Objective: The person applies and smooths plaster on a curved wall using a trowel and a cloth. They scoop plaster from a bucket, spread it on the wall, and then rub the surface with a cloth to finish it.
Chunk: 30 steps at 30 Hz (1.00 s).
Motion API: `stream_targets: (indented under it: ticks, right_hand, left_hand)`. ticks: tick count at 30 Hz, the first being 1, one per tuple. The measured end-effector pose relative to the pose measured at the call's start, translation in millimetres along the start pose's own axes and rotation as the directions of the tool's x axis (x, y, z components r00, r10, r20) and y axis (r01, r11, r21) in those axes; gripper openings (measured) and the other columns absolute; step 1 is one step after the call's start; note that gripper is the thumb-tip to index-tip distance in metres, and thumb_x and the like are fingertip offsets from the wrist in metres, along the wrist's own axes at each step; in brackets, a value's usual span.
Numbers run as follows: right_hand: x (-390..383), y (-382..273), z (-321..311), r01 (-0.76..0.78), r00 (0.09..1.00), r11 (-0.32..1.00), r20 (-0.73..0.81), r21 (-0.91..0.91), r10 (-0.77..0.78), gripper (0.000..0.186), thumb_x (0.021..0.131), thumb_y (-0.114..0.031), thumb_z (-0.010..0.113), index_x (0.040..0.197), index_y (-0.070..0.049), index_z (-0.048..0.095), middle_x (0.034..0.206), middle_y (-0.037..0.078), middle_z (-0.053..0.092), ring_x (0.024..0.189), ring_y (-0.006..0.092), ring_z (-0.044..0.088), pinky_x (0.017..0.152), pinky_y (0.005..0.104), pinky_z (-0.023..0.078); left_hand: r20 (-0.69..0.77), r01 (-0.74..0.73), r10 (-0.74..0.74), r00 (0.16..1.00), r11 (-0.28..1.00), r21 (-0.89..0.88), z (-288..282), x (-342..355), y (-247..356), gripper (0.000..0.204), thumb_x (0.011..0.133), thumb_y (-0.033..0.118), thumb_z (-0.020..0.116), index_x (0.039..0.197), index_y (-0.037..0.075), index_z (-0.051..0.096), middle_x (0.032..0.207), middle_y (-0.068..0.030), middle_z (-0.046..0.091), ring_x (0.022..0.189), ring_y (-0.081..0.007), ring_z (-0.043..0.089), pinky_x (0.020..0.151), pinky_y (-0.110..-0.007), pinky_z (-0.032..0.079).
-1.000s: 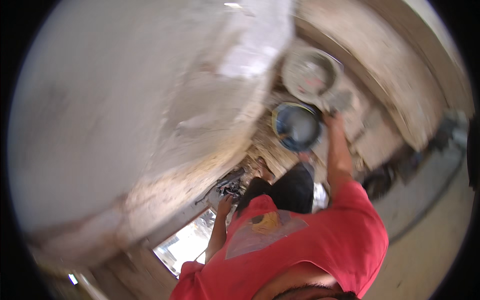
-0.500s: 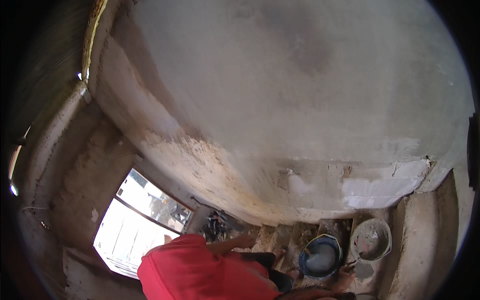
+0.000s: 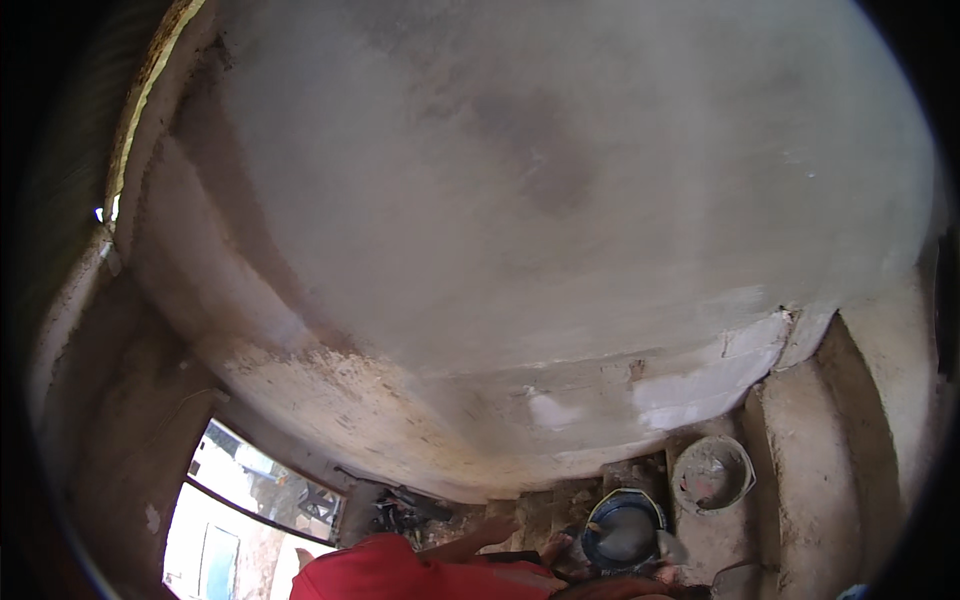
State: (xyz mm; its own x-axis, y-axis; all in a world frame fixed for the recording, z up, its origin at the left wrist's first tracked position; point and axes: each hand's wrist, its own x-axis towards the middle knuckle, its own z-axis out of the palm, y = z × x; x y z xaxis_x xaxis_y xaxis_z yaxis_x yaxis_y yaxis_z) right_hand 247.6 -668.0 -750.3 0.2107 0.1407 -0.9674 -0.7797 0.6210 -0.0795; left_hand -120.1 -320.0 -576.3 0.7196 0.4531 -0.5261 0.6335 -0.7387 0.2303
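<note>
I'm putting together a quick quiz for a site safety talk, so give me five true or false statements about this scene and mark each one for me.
1. The red shirt is in view along the lower edge. True.
2. The dark bucket is empty. False: it holds a grey mix.
3. The pale tub stands to the right of the dark bucket. True.
4. The left hand is inside the dark bucket. False: it is left of the bucket, apart from it.
5. A bright opening shows at the lower left. True.
</note>
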Motion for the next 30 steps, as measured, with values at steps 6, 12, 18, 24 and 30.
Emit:
stream_targets:
  ticks: [6, 12, 18, 24, 30]
  right_hand:
    - [-173, 127, -6, 0.145, 0.739, 0.926, 0.661, -0.348, 0.133, 0.037, 0.088, -0.010, 0.070, 0.125, -0.006, 0.066, 0.091, 0.006, 0.071, 0.075, 0.0266, 0.071, 0.065, 0.0435, 0.062]
    - [-226, 124, 31, 0.563, 0.533, 0.569, 0.789, -0.599, 0.304, 0.030, 0.097, -0.010, 0.080, 0.126, -0.002, 0.075, 0.105, 0.003, 0.079, 0.089, 0.0182, 0.076, 0.082, 0.0375, 0.060]
    - [-240, 95, 45, 0.417, 0.473, 0.737, 0.819, -0.532, 0.324, 0.054, 0.102, -0.028, 0.075, 0.148, -0.003, 0.062, 0.131, 0.012, 0.075, 0.110, 0.0254, 0.075, 0.090, 0.0401, 0.060]
    - [-229, 112, 93, -0.065, 0.371, 0.845, 0.773, -0.531, 0.515, 0.059, 0.105, -0.031, 0.067, 0.151, 0.002, 0.055, 0.142, 0.020, 0.069, 0.129, 0.0382, 0.069, 0.116, 0.0538, 0.052]
    - [-345, 117, 167, 0.615, 0.493, 0.710, 0.870, -0.344, -0.005, 0.056, 0.109, -0.030, 0.066, 0.150, 0.006, 0.056, 0.140, 0.018, 0.068, 0.129, 0.0301, 0.066, 0.116, 0.0487, 0.049]
  left_hand:
    - [0.562, 0.554, -0.051, 0.826, 0.260, -0.791, -45, 48, 127, 0.096, 0.095, 0.080, 0.063, 0.160, 0.011, 0.050, 0.162, -0.0133, 0.055, 0.145, -0.0369, 0.056, 0.115, -0.055, 0.047]
    - [0.280, 0.350, 0.289, 0.916, -0.229, -0.908, -96, 30, 151, 0.058, 0.110, 0.034, 0.066, 0.156, 0.003, 0.052, 0.148, -0.0108, 0.067, 0.131, -0.0236, 0.066, 0.113, -0.042, 0.051]
    - [0.131, 0.137, 0.238, 0.962, -0.008, -0.991, -137, 5, 180, 0.051, 0.109, 0.022, 0.067, 0.152, -0.005, 0.056, 0.143, -0.0110, 0.069, 0.129, -0.0223, 0.067, 0.113, -0.038, 0.049]
    - [-0.032, -0.053, 0.245, 0.969, 0.077, -0.996, -155, 5, 178, 0.046, 0.106, 0.024, 0.073, 0.142, -0.003, 0.067, 0.132, -0.0077, 0.074, 0.119, -0.0159, 0.069, 0.106, -0.034, 0.050]
    - [-0.547, -0.452, 0.059, 0.835, 0.641, -0.621, -218, 23, 142, 0.056, 0.103, 0.039, 0.076, 0.147, 0.006, 0.067, 0.136, -0.0162, 0.075, 0.120, -0.0248, 0.072, 0.107, -0.039, 0.053]
